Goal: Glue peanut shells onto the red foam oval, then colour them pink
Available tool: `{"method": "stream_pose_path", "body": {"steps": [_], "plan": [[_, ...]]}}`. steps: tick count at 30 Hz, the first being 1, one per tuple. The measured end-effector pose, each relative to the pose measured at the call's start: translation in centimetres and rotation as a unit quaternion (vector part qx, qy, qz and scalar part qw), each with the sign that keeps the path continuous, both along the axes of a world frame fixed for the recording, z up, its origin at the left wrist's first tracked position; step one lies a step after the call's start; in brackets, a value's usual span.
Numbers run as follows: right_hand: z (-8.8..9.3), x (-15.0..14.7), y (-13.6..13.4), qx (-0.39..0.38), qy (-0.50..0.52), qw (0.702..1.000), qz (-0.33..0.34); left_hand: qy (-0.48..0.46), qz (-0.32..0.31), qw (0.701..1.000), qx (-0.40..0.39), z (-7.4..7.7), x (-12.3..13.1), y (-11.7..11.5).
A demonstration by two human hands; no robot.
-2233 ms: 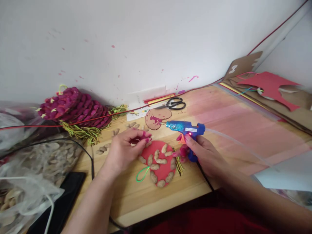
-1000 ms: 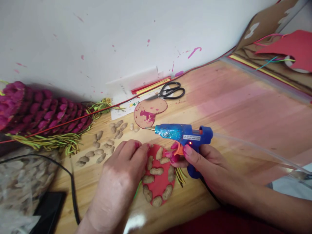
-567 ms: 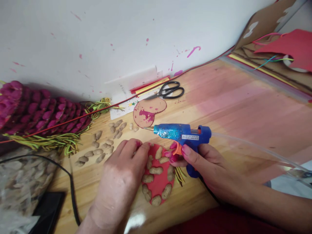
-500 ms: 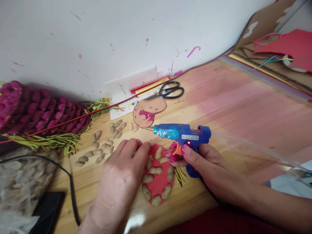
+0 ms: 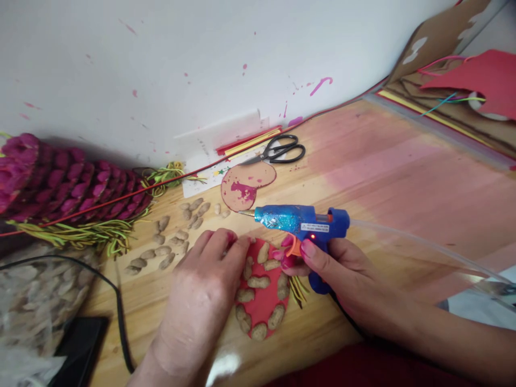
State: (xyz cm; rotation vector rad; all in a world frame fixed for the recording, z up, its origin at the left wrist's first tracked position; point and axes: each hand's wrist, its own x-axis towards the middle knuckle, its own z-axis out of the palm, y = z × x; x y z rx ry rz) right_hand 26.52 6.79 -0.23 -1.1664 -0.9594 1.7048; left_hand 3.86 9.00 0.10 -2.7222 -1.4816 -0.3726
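My right hand [image 5: 338, 269] grips a blue hot glue gun [image 5: 286, 217] by its handle, fingers at the orange trigger. The gun's metal nozzle points left, and a small red light glows on its body. Below it lies a red heart-shaped piece [image 5: 262, 306] with several peanuts [image 5: 258, 281] on it, mostly along its edge. My left hand [image 5: 209, 263] is closed at the top left edge of the heart. A bit of a peanut shows by its thumb tip; the rest of what the fingers press is hidden.
Loose peanuts [image 5: 163, 251] lie left of my hand. Behind are a pink-stained heart cutout [image 5: 242, 188] and black-handled scissors [image 5: 284, 149]. A pink petalled decoration [image 5: 72, 177] lies far left, above a plastic bag of peanuts [image 5: 36, 295]. A black cable [image 5: 120, 306] crosses the table's left.
Hardly anything differs. The whole view has shifted very slightly, while both hands, the glue gun and the heart keep their places.
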Motion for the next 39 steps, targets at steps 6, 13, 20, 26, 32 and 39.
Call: {"method": "stream_pose_path", "body": {"steps": [6,13,20,26,32,39], "plan": [[-0.1,-0.1,-0.1,-0.01,0.045,0.999,-0.011,-0.073,0.018,0.997,-0.028,0.6,0.1,0.2],[-0.1,0.0,-0.1,-0.011,0.023,1.0,-0.016,-0.158,0.073,0.985,-0.001,0.5,-0.7,0.9],[0.2,0.0,0.0,-0.029,0.012,0.999,-0.009,-0.133,0.035,0.99,0.027,-0.7,-0.6,0.6],[0.3,0.0,0.0,-0.036,0.033,0.999,-0.001,-0.079,0.011,0.997,0.013,-0.1,-0.2,0.2],[0.5,-0.2,0.0,-0.039,0.04,0.998,-0.016,-0.046,-0.002,0.999,0.013,0.3,-0.1,0.1],[0.7,-0.2,0.1,-0.039,0.038,0.999,-0.006,-0.037,0.001,0.999,0.031,-0.3,0.0,0.3]]}}
